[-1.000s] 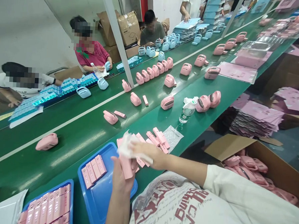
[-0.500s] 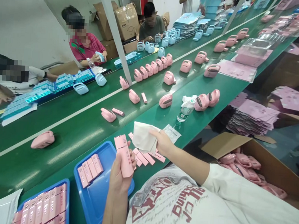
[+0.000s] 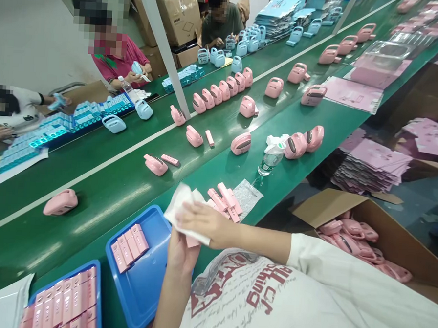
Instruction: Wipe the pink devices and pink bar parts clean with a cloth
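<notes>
Left grip [image 3: 181, 252] clasps pink bar [image 3: 192, 242], right grip [image 3: 204, 225] cloth [image 3: 179, 205]; blue tray [image 3: 142, 289] holds pink blocks [image 3: 131, 246].

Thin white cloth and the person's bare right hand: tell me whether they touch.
Touching. The head view shows the bare right hand laid across the thin white cloth, with no gap between them.

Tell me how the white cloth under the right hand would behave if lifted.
The white cloth would probably flop: it creases and folds beneath the right hand. It is likely light, as it looks thin. It seems unlikely to roll, having no rounded shape.
</notes>
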`<state>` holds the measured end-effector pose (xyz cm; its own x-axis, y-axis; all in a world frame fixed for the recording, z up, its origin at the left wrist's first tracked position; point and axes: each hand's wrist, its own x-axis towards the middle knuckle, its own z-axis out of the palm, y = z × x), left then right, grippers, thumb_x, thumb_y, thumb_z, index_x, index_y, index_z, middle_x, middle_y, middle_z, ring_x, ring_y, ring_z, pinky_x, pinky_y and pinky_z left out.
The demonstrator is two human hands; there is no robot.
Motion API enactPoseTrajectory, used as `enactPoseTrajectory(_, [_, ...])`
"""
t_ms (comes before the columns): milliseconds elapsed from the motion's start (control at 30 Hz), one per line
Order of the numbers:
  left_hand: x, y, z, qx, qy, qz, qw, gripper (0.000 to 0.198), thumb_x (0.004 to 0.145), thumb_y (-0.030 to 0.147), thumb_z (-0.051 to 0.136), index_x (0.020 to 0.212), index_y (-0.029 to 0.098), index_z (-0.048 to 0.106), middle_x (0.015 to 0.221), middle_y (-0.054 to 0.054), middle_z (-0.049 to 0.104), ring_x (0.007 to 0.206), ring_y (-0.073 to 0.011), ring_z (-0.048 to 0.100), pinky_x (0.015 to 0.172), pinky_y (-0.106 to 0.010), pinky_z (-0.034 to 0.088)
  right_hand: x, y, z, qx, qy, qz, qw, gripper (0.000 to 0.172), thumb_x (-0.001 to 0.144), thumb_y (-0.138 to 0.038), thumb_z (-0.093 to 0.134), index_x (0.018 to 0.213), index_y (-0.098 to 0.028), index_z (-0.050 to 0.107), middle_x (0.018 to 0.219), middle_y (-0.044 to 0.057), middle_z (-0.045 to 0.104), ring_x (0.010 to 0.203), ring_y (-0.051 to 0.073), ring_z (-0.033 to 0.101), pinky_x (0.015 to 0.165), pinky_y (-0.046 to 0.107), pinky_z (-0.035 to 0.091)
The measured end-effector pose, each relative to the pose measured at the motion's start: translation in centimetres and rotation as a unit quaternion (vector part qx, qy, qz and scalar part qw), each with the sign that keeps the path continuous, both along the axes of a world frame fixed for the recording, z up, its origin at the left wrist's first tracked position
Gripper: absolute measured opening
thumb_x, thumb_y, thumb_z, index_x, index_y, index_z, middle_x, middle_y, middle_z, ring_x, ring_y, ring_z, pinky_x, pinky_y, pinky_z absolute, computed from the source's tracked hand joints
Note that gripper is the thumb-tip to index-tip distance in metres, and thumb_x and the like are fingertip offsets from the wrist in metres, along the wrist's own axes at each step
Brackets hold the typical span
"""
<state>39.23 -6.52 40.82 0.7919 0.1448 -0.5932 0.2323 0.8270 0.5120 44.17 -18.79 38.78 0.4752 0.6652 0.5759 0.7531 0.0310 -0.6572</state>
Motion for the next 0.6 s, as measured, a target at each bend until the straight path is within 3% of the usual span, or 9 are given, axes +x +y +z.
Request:
enactPoseTrajectory(67, [0.1,0.7,-1.5,0.036,0.029,-0.023,0.999,0.029,0.085,0.040,0.053,0.092,0.016,0.065,0.084,-0.006,0.068,0.085,-0.0189,0.065,0.075,-0.030,0.053,-0.1,0.1,-1.4,-0.043,-0.047,0.071,0.995,0.038,0.091,-0.021,0.037,0.123,-0.016,0.056,0.133,0.009,0.054,0.138,0.014,0.029,0.116,0.038,0.012])
enactPoseTrajectory(133, [0.4,1.6,-3.6,0.114,0.064,-0.057,0.990,0.030,0.081,0.042,0.058,0.088,0.014,0.064,0.078,-0.006,0.067,0.073,-0.0175,0.064,0.064,-0.028,0.053,0.3,-0.2,-3.1,-0.066,-0.017,0.100,0.993,0.038,0.089,-0.017,0.038,0.121,-0.015,0.058,0.131,0.010,0.056,0.135,0.015,0.035,0.114,0.037,0.019])
enactPoseTrajectory(233, [1.2,3.1,-7.1,0.193,0.108,-0.056,0.974,0.014,0.079,0.026,0.062,0.081,0.013,0.061,0.063,0.000,0.059,0.049,-0.0088,0.054,0.046,-0.020,0.044,1.5,-1.6,-5.7,-0.101,0.151,0.002,0.983,0.040,0.089,-0.017,0.036,0.123,-0.015,0.056,0.129,0.013,0.057,0.125,0.020,0.049,0.103,0.039,0.038])
enactPoseTrajectory(300, [1.9,4.1,-9.2,0.220,0.130,-0.063,0.965,0.009,0.083,0.021,0.059,0.083,0.012,0.059,0.065,0.001,0.057,0.050,-0.0071,0.052,0.046,-0.019,0.042,2.0,-2.9,-6.9,-0.113,0.259,-0.083,0.956,0.040,0.090,-0.023,0.035,0.123,-0.015,0.057,0.123,0.012,0.062,0.114,0.022,0.058,0.095,0.040,0.044])
enactPoseTrajectory(367, [2.5,4.9,-10.9,0.242,0.146,-0.080,0.956,0.013,0.087,0.024,0.055,0.089,0.012,0.058,0.073,0.000,0.058,0.057,-0.0078,0.054,0.051,-0.021,0.046,2.1,-4.2,-7.5,-0.110,0.317,-0.125,0.934,0.040,0.091,-0.030,0.035,0.120,-0.015,0.059,0.116,0.012,0.065,0.106,0.023,0.061,0.091,0.040,0.046])
enactPoseTrajectory(500, [3.3,5.3,-13.2,0.281,0.157,-0.118,0.939,0.024,0.088,0.031,0.054,0.104,0.013,0.057,0.093,-0.005,0.060,0.072,-0.0122,0.059,0.062,-0.028,0.052,1.3,-6.1,-8.2,-0.103,0.362,-0.159,0.913,0.042,0.090,-0.039,0.038,0.114,-0.015,0.063,0.110,0.011,0.067,0.100,0.025,0.062,0.086,0.039,0.048])
enactPoseTrajectory(600, [3.4,5.3,-14.1,0.323,0.156,-0.149,0.922,0.029,0.088,0.032,0.054,0.110,0.014,0.056,0.101,-0.007,0.060,0.080,-0.0150,0.060,0.068,-0.033,0.053,0.4,-6.6,-8.7,-0.089,0.391,-0.202,0.893,0.044,0.088,-0.043,0.039,0.113,-0.017,0.064,0.108,0.010,0.068,0.097,0.025,0.063,0.083,0.039,0.049])
